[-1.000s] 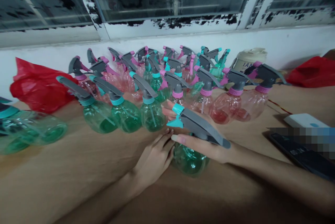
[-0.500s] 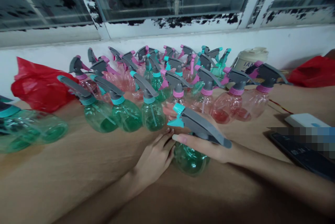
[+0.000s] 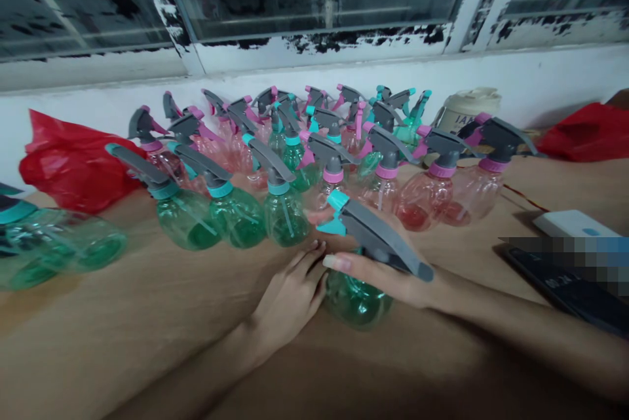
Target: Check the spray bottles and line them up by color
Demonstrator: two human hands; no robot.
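A green spray bottle (image 3: 361, 302) with a grey and turquoise trigger head stands on the table in front of me. My right hand (image 3: 388, 276) is wrapped round its neck, just under the trigger head, thumb on the near side. Some of the right fingers are hidden behind the head. My left hand (image 3: 292, 295) lies low beside the bottle, fingers stretched forward over the table and holding nothing. Whether its thumb touches the bottle I cannot tell. Just beyond, another green spray bottle (image 3: 287, 217) stands in the front row.
Several pink spray bottles (image 3: 425, 200) and green ones stand in rows toward the wall. More green bottles (image 3: 73, 240) are at the left. Red plastic bags (image 3: 73, 164) lie on both sides. A cream tub (image 3: 469, 109) stands behind; a phone (image 3: 560, 282) and a white box (image 3: 580, 227) are at right.
Both hands and the held spray bottle keep almost the same place. The whole view has shifted very slightly.
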